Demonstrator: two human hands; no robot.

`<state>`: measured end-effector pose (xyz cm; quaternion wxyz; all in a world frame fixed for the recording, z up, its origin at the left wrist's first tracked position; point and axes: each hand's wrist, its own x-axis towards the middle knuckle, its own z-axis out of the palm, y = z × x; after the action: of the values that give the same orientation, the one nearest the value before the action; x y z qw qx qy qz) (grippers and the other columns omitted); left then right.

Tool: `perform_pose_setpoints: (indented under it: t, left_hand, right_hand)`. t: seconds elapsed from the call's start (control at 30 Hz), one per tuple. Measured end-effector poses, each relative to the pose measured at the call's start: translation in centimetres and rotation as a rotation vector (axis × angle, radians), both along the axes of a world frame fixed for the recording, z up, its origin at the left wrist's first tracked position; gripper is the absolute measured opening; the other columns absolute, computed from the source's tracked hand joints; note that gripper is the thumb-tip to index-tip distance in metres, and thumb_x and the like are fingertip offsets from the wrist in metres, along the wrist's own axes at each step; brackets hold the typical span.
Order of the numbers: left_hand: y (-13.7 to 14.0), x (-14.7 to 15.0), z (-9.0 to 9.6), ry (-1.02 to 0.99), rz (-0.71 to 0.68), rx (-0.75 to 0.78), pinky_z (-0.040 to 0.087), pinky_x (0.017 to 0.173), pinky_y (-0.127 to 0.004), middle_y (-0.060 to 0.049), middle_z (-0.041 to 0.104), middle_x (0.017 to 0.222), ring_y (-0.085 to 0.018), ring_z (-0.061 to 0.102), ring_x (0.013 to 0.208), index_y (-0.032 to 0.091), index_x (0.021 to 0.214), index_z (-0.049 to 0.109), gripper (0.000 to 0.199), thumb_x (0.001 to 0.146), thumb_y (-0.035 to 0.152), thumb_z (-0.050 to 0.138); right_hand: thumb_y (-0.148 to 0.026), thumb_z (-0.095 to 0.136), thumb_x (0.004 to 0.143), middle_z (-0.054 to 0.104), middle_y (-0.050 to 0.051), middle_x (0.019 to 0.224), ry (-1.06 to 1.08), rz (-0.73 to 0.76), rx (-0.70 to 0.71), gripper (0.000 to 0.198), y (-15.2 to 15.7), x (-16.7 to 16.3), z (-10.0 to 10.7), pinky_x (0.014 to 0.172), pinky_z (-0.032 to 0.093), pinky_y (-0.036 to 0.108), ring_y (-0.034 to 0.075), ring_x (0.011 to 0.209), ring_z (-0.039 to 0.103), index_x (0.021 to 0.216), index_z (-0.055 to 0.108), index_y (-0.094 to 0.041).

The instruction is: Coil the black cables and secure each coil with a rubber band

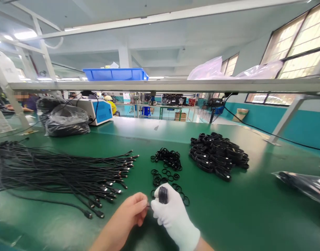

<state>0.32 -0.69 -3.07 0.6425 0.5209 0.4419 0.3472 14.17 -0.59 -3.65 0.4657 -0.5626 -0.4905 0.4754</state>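
My right hand point(170, 212), in a white glove, is closed around a coiled black cable point(163, 195), whose stacked loops show above the fingers. Close beside it, my bare left hand point(132, 211) has thumb and fingertips pinched together. A small dark bit shows between the two hands, too small to make out. Just beyond the gloved hand lie scattered black rings point(157, 179), with a denser heap of rings point(170, 157) behind them. To the left, many straight black cables point(71, 170) lie with their plugs pointing right. A pile of coiled black cables point(217, 153) sits to the right.
On the green table point(227, 216), a plastic-bagged bundle point(303, 184) lies at the right edge. At the back left are a filled plastic bag point(67, 120) and a blue-and-white machine point(101, 111). Overhead, a shelf point(165, 85) carries a blue bin point(115, 74).
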Motion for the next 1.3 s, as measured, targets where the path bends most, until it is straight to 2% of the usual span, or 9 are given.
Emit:
perform_pose_setpoints:
  t: [0.17,0.37,0.5,0.63,0.83,0.93,1.03,1.17,1.3]
  left_hand:
    - [-0.4,-1.1,0.4,-0.052,-0.137,0.052,0.032,0.053,-0.022,0.004,0.045,0.061,-0.011,0.035,0.054,0.019,0.076,0.051,0.027,0.080,0.046,0.050]
    - [0.5,-1.8,2.3,0.656,-0.190,0.378,0.032,0.059,-0.023,0.004,0.062,0.061,-0.015,0.052,0.062,0.021,0.068,0.050,0.007,0.075,0.021,0.048]
    - [0.2,-1.9,4.2,0.936,-0.209,0.499,0.034,0.067,-0.026,0.004,0.063,0.063,-0.021,0.056,0.076,0.024,0.061,0.062,0.003,0.064,0.024,0.061]
    - [-0.1,-2.1,4.9,0.867,-0.168,0.482,0.036,0.076,-0.029,0.004,0.066,0.066,-0.024,0.056,0.083,0.027,0.075,0.068,0.013,0.061,0.027,0.067]
    - [-0.6,-2.4,3.5,0.547,-0.125,0.431,0.037,0.089,-0.029,-0.002,0.061,0.106,-0.020,0.053,0.101,0.025,0.104,0.063,0.041,0.065,0.015,0.056]
    - [-1.3,-1.9,2.9,0.517,-0.144,0.417,0.038,0.090,-0.030,-0.002,0.057,0.110,-0.020,0.052,0.101,0.026,0.106,0.062,0.044,0.064,0.014,0.058]
    - [-1.6,-1.1,2.7,0.593,-0.150,0.431,0.041,0.084,-0.029,-0.002,0.056,0.104,-0.020,0.054,0.091,0.027,0.103,0.063,0.042,0.062,0.017,0.063]
    - [-0.3,-1.0,2.9,0.733,-0.195,0.421,0.042,0.070,-0.028,-0.002,0.060,0.093,-0.022,0.055,0.080,0.024,0.095,0.067,0.037,0.058,0.027,0.069]
    - [1.9,-2.3,3.4,0.651,-0.422,0.255,0.039,0.057,-0.024,0.001,0.063,0.066,-0.018,0.055,0.064,0.019,0.069,0.069,0.012,0.062,0.028,0.064]
  right_hand:
    - [-0.018,0.051,0.062,0.040,-0.005,0.057,-0.287,-0.027,0.131,0.015,-0.1,0.2,0.1,0.050,0.029,0.023,0.010,0.055,0.037,0.062,0.036,-0.021]
    - [-0.013,0.048,0.059,0.040,-0.006,0.056,-0.271,0.059,0.177,0.013,-1.0,-0.1,0.7,0.050,0.030,0.021,0.009,0.054,0.037,0.064,0.039,-0.020]
    - [-0.013,0.050,0.056,0.041,-0.007,0.054,-0.142,0.158,0.074,0.015,-0.9,0.1,1.0,0.047,0.030,0.021,0.007,0.050,0.037,0.068,0.044,-0.019]
    - [-0.015,0.053,0.056,0.051,-0.008,0.056,0.137,0.343,-0.215,0.048,-0.7,0.9,1.7,0.038,0.033,0.020,0.008,0.038,0.043,0.103,0.045,-0.018]
    - [-0.016,0.057,0.056,0.050,-0.009,0.049,0.184,0.664,-0.290,0.075,-1.1,0.8,1.7,0.034,0.035,0.017,0.008,0.035,0.044,0.128,0.035,-0.015]
    - [-0.020,0.059,0.057,0.053,-0.008,0.053,0.018,0.610,-0.348,0.099,-1.0,0.4,0.7,0.035,0.032,0.018,0.008,0.035,0.042,0.141,0.006,-0.012]
    - [-0.020,0.063,0.054,0.062,0.003,0.077,-0.104,0.513,-0.282,0.114,-0.9,0.3,-0.7,0.045,0.040,0.023,0.011,0.049,0.052,0.141,-0.010,-0.008]
    - [-0.013,0.060,0.053,0.062,0.006,0.090,-0.214,0.424,0.025,0.108,-0.9,0.3,-1.7,0.066,0.046,0.029,0.018,0.075,0.058,0.144,0.002,-0.011]
    - [-0.014,0.057,0.057,0.062,0.001,0.081,-0.169,0.354,0.047,0.064,-0.9,0.0,-0.8,0.063,0.046,0.026,0.015,0.070,0.058,0.120,0.048,-0.020]
